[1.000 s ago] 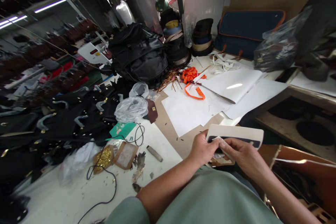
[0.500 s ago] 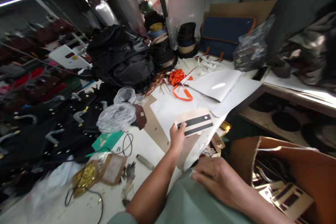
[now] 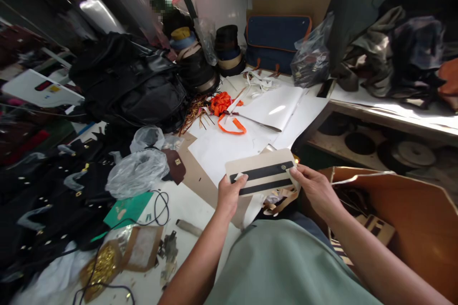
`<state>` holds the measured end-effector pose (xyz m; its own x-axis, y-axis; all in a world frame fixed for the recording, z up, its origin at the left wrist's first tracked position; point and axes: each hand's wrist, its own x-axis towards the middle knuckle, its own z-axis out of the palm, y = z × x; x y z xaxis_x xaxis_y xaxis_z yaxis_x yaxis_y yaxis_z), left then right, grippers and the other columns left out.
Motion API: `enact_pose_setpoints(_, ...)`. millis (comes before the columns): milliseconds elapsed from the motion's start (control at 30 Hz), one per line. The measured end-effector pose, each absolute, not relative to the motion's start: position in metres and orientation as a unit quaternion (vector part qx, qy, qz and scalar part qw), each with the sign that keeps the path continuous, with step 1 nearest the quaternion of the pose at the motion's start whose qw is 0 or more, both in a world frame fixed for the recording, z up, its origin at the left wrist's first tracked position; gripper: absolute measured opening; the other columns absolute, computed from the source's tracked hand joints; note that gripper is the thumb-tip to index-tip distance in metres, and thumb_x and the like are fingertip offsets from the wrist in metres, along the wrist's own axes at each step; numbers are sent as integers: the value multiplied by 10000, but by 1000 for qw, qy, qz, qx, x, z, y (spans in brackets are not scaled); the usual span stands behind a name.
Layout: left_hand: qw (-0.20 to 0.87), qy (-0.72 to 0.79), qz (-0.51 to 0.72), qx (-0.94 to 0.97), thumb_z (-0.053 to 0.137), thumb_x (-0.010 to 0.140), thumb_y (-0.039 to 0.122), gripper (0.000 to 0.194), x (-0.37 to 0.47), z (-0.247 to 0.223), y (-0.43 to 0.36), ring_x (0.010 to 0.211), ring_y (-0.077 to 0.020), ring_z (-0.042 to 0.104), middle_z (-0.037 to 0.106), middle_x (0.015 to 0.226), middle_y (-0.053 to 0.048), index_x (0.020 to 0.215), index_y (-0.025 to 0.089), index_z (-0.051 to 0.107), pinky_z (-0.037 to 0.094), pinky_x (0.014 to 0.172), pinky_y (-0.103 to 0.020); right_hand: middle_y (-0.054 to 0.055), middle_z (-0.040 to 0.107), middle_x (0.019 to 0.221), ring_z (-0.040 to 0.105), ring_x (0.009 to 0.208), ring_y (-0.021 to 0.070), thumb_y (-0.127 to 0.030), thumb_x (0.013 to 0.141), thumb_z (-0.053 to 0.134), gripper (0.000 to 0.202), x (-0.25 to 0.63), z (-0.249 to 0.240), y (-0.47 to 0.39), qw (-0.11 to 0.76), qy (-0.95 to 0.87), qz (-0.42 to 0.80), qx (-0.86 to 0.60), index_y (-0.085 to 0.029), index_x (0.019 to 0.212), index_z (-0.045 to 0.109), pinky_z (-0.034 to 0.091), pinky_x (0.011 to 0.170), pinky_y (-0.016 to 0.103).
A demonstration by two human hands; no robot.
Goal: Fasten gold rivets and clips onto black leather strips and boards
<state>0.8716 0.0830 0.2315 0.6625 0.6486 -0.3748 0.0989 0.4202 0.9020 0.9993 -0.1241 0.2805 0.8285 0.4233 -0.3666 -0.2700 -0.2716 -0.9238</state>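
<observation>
A flat beige panel [image 3: 263,174] with two black strips and a small round stud near its right end is held up over the table's edge. My left hand [image 3: 229,194] is closed on its left end, the thumb lying over the strips. At the opposite end, the thumb and fingers of my right hand [image 3: 315,186] pinch the right edge. Under the panel, a few tan scraps [image 3: 282,200] show beside my lap. White sheets [image 3: 214,145] lie on the table just beyond it.
To my right stands an open cardboard box [image 3: 411,195] with striped panels inside. Orange ribbon [image 3: 222,104], a black bag [image 3: 132,86] and strap rolls [image 3: 229,50] are farther back. On the left are plastic bags [image 3: 139,171], a cord [image 3: 166,209] and gold fittings [image 3: 102,264].
My right hand has risen from my lap to take the panel's right edge. My left hand still holds the other end. The view has turned to the right.
</observation>
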Motion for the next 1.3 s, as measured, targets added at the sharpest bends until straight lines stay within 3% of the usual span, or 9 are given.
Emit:
enact_pose_setpoints(100,745,386,144,524,900,645,323,484,866,231,81,872,-225,738,799,981,-71,1059,142,726,570,847,-335,45,767,844,696,807,253,-666,796,727,458,1000,285,-127,569,-26,319,-758,-214,858,759,525,703,316)
enact_pose_setpoints(267,755,387,96,519,910,613,324,523,855,225,82,787,-236,731,788,952,-88,1068,144,724,588,756,-361,36,761,839,654,773,233,-711,763,724,501,1002,290,-129,508,-43,298,-807,-222,860,779,474,647,283)
enact_pose_setpoints(467,655,413,185,605,874,712,496,780,848,230,109,1179,-295,652,643,1362,-188,1365,184,584,521,1012,-446,32,753,851,660,784,239,-699,769,711,465,1007,302,-131,476,-119,274,-827,-240,814,775,472,705,305)
enact_pose_setpoints(633,602,226,136,754,840,778,465,686,872,259,116,1356,-310,551,607,1450,-145,1386,246,611,406,1160,-471,47,747,929,671,835,240,-632,790,732,399,1003,305,-120,480,-236,269,-801,-238,730,757,487,758,315)
enact_pose_setpoints(733,679,101,-38,726,907,692,429,738,896,273,108,1230,-304,648,704,1323,-128,1351,214,652,482,1079,-424,35,714,863,638,768,204,-575,840,722,363,996,305,-111,499,-272,266,-778,-233,717,739,477,731,309)
enact_pose_setpoints(833,735,56,-151,659,903,684,436,621,915,278,98,1011,-265,728,784,1100,-90,1204,143,732,551,933,-359,14,659,760,592,706,179,-533,868,715,363,992,305,-106,526,-270,242,-770,-225,676,693,457,681,302)
enact_pose_setpoints(900,742,73,-146,651,891,694,446,552,923,279,94,940,-246,733,794,1014,-71,1120,120,761,559,884,-331,17,670,777,612,734,186,-520,863,727,376,992,305,-107,548,-251,219,-767,-220,644,665,470,706,308)
enact_pose_setpoints(1067,745,137,-86,648,856,733,453,448,929,281,93,901,-255,743,803,1002,-81,1049,144,785,587,830,-337,77,716,1155,668,1027,253,-496,862,757,322,994,305,-118,567,-193,62,-798,-227,693,704,489,929,375)
enact_pose_setpoints(1300,734,148,-33,661,813,781,370,381,925,295,91,922,-247,740,798,1034,-65,1101,168,765,584,837,-325,13,601,621,523,597,158,-576,849,729,449,989,305,-112,520,-222,145,-812,-206,624,611,416,572,290)
